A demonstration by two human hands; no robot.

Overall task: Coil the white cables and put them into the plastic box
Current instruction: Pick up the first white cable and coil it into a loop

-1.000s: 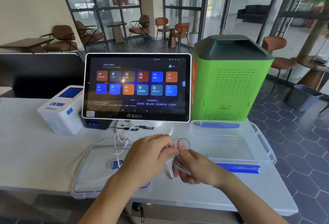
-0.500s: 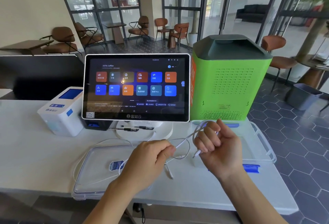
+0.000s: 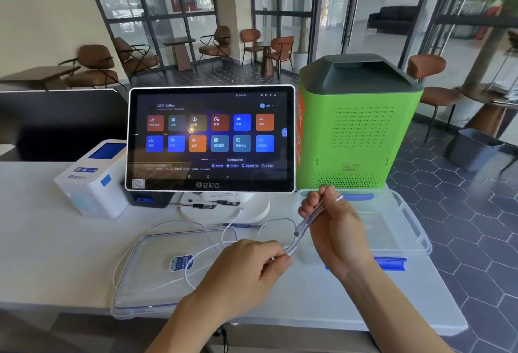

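A white cable (image 3: 301, 236) runs as a folded bundle between my two hands. My right hand (image 3: 335, 229) grips the upper part of the bundle, fingers curled round it, just above the near left corner of the clear plastic box (image 3: 403, 221). My left hand (image 3: 252, 271) pinches the bundle's lower end between thumb and fingers. More white cable (image 3: 157, 240) lies in loose loops across the clear lid (image 3: 145, 277) and the white table. The open box holds nothing that I can see.
A touchscreen terminal (image 3: 210, 139) stands behind the lid, with a white printer (image 3: 92, 178) to its left and a green machine (image 3: 356, 128) behind the box. The table's front edge (image 3: 350, 322) runs just below my wrists.
My right hand has turned palm inward and drawn closer to the left hand. The single loop between the hands is now a tighter folded bundle. The left hand has barely moved.
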